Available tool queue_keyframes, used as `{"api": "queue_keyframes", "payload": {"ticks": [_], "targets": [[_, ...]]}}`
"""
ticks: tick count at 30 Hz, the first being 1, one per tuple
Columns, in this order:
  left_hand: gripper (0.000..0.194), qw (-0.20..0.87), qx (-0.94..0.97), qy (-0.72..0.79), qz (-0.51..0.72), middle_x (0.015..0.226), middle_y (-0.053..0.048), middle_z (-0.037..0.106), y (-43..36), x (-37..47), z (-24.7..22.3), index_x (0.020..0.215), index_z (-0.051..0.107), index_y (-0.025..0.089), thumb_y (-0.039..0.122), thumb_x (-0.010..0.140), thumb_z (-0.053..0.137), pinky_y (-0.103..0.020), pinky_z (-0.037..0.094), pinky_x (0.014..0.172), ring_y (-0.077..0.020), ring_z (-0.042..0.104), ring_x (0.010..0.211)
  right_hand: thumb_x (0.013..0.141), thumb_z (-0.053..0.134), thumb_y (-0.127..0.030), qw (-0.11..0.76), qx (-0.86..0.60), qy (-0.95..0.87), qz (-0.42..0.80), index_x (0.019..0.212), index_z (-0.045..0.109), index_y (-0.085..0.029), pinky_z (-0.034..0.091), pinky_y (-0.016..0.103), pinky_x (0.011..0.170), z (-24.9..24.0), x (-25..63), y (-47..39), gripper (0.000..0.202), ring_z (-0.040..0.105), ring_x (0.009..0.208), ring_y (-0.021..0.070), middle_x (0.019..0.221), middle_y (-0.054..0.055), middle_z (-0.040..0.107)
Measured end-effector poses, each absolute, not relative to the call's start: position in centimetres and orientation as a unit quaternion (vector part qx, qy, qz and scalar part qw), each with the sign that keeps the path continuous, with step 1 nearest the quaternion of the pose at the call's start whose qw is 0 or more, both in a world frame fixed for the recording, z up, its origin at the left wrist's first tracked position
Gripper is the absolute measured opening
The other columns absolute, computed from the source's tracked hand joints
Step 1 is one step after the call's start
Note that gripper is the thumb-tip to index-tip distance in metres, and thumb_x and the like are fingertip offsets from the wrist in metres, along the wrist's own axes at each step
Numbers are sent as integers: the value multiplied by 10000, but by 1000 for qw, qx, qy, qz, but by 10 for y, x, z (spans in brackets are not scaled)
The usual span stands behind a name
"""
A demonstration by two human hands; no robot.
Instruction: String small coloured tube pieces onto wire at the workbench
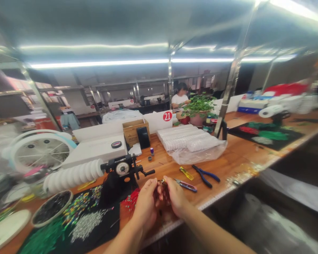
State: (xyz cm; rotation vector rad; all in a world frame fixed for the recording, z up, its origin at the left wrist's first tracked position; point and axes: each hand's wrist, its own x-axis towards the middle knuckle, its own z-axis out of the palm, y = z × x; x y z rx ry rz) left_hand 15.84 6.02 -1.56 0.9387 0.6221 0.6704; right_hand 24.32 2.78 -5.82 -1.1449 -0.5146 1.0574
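Close together over the table's front edge, my left hand (147, 199) and my right hand (175, 195) both have their fingers curled inward. Between the fingertips is a small brassy piece (163, 181), too small to name. Just left of my hands stands a hand-crank winding machine (122, 168) with a dial, carrying a row of white spools (75, 174). Red beaded pieces (131, 200) lie beside my left hand. Near my right hand lie a small cutting tool (187, 185) with pinkish handles, a yellow-handled tool (186, 173) and blue-handled pliers (206, 175).
On a black mat (108, 225) sit green strands (43, 238), silvery pieces (86, 224) and coloured beads (76, 208). A bowl of black pieces (53, 208) stands left. Behind are wrapped white rolls (187, 139), a cardboard box (132, 128) and a potted plant (198, 107). A person (180, 98) sits farther back.
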Motion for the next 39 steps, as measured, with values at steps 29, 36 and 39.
{"api": "queue_keyframes", "payload": {"ticks": [29,36,39], "targets": [[269,786,404,316,344,521,43,469,88,205,-34,655,477,147,308,677,692,-152,183,354,-52,407,389,765,381,-631,725,-559,-183,359,580,476,-187,371,208,438,-67,269,57,490,477,458,100,502,9,539],[182,780,399,334,347,502,37,473,90,206,-35,665,491,136,250,736,613,-146,165,344,-52,403,371,791,334,-611,723,-568,-193,344,538,497,-182,379,207,475,-74,270,61,524,501,475,110,450,6,529],[169,780,398,336,347,505,38,470,89,206,-34,664,484,138,233,758,588,-143,180,345,-53,406,371,792,338,-605,723,-570,-191,340,534,508,-181,390,206,493,-74,271,61,525,519,497,115,451,11,542]]}}
